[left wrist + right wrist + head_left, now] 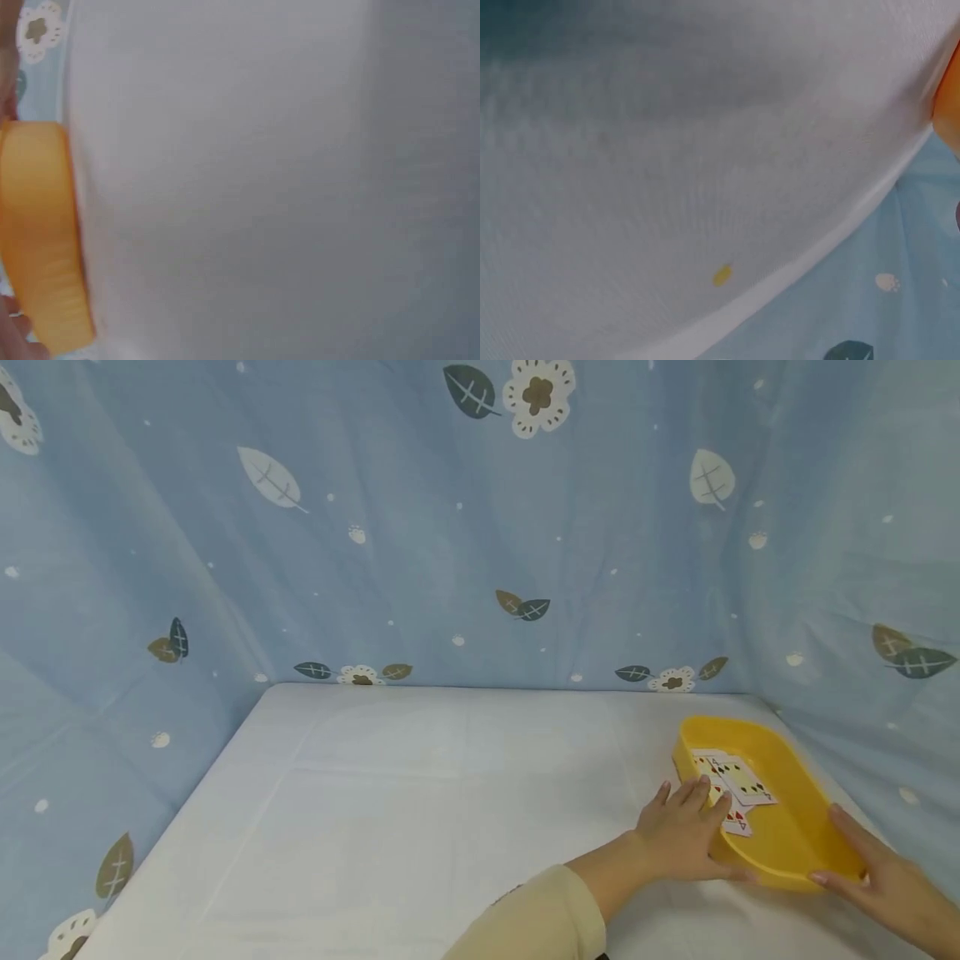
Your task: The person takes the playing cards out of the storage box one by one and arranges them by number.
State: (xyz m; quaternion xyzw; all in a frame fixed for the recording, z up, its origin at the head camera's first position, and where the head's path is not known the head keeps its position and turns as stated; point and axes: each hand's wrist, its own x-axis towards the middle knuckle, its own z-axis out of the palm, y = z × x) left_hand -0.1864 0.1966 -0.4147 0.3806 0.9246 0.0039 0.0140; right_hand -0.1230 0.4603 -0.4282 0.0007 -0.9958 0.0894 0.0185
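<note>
A shallow yellow tray (795,835) is at the right side of the white-covered table, with several playing cards (738,779) lying face up and overlapping toward its left side. My left hand (675,837) holds the tray's left side, fingers over the rim and thumb by the near corner. At the near right corner, my right hand (888,881) grips the tray with its thumb in front and fingers along the right side. The left wrist view shows the tray's outer wall (41,240); only a sliver of the tray (949,112) enters the right wrist view.
A white cloth (420,802) covers the table. Blue fabric (420,543) with leaf and flower prints hangs behind it and along both sides. The tray is close to the table's right edge.
</note>
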